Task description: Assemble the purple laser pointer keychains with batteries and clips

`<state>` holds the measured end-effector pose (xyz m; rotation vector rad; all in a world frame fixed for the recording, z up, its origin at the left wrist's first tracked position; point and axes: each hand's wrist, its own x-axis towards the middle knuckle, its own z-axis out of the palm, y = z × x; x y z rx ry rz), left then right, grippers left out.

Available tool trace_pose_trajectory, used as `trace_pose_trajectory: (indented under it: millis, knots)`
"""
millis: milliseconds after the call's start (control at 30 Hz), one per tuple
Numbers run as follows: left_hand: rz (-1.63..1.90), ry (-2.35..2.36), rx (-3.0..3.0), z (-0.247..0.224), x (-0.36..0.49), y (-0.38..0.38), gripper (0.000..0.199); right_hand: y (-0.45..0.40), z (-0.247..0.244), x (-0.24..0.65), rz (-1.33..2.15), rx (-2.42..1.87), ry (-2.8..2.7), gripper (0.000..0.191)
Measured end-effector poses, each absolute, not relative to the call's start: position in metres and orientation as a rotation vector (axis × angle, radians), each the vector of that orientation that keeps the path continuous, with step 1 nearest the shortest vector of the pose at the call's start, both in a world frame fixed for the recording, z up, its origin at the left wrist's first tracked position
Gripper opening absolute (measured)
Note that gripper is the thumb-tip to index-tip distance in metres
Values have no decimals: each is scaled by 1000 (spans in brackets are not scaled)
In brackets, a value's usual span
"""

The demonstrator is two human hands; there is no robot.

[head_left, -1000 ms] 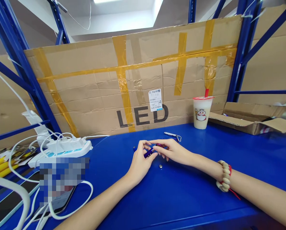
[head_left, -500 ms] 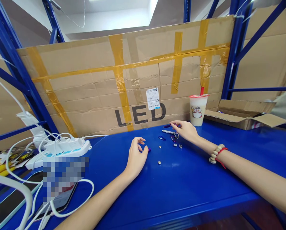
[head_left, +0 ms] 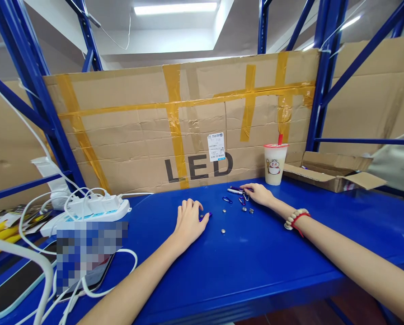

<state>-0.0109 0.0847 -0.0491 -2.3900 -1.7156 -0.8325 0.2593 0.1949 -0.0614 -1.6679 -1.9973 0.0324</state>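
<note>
My left hand [head_left: 189,225] lies low over the blue tabletop, palm down with fingers apart. By its thumb is a small purple-blue object [head_left: 207,216], partly covered, its kind unclear. My right hand [head_left: 260,195] is bent over the far part of the table, its fingertips closed at the end of a dark blue pen [head_left: 236,188]. A silver pen [head_left: 235,192] lies alongside that pen. In front of this hand are a blue carabiner [head_left: 227,200], a second carabiner [head_left: 241,201] and small silver round pieces [head_left: 244,209]. Another silver round piece [head_left: 223,231] lies between my hands.
A drink cup [head_left: 274,166] with a red straw stands behind my right hand, beside an open cardboard box [head_left: 337,174]. At left are a power strip [head_left: 96,210], white cables and phones [head_left: 19,284]. A large cardboard sheet [head_left: 137,149] closes off the back.
My right hand has lowered the dark blue pen beside the silver one. My left hand has turned palm down and its fingers have spread. The view has tilted up slightly.
</note>
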Motion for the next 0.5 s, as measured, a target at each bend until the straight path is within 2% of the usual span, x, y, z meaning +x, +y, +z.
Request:
trace_pose_trajectory:
  millis: [200, 500]
  knots:
    - [-777, -1696, -2405, -46, -16, 86, 27, 185, -56, 251, 66, -1616, -1967, 35]
    - [-911, -1722, -2471, -44, -15, 88, 29, 165, -48, 224, 92, -1347, -1989, 26]
